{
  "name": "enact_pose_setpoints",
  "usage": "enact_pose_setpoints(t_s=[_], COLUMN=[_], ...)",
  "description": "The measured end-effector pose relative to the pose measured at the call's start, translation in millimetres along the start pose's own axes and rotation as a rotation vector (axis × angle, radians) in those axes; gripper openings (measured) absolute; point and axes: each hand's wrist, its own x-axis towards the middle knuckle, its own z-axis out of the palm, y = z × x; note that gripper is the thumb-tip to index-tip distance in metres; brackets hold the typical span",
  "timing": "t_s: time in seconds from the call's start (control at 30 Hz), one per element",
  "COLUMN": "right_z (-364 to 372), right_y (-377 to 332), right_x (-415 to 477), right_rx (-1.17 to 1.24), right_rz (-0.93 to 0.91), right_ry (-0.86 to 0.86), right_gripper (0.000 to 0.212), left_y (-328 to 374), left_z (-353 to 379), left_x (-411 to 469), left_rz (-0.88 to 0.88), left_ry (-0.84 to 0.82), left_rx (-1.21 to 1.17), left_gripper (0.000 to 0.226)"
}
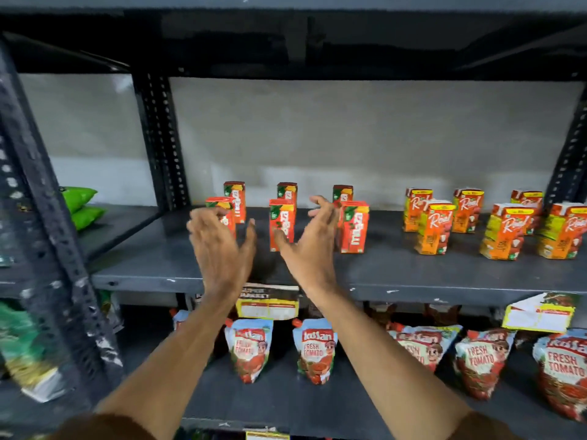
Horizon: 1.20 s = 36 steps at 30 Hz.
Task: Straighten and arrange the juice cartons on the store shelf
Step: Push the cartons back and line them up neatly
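Several small red-orange juice cartons stand upright in two rows on the grey metal shelf. The front middle carton sits between my two hands. My left hand is open, fingers spread, just left of it and in front of the front left carton. My right hand is open too, held just right of the middle carton, partly covering the front right carton. Neither hand holds anything. Back-row cartons stand behind.
Further right stands a group of orange-and-yellow juice cartons. Green packets lie on the neighbouring shelf at left. Tomato sauce pouches fill the shelf below, under price labels. A perforated upright post divides the shelf bays.
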Motion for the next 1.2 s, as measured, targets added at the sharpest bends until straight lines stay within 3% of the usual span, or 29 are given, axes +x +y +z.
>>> enact_pose_setpoints(t_s=[0.17, 0.23, 0.33, 0.5, 1.2], right_z=[45, 56, 58, 57, 58], right_y=[11, 16, 22, 23, 3], right_x=[14, 16, 16, 11, 0], right_rx=[-0.13, -0.23, -0.34, -0.349, -0.51], right_rz=[0.381, 0.45, 0.438, 0.379, 0.325], right_ry=[-0.038, -0.063, -0.112, -0.139, -0.186], right_gripper=[0.109, 0.111, 0.096, 0.071, 0.075], left_y=[-35, -39, -41, -49, -50], left_z=[-9, -4, 1, 3, 0], left_x=[22, 27, 32, 31, 28], left_rz=[-0.161, -0.224, -0.281, -0.225, -0.141], left_ry=[-0.143, -0.23, -0.326, -0.391, -0.502], left_rx=[0.076, 0.096, 0.135, 0.188, 0.298], left_gripper=[0.084, 0.096, 0.098, 0.076, 0.072])
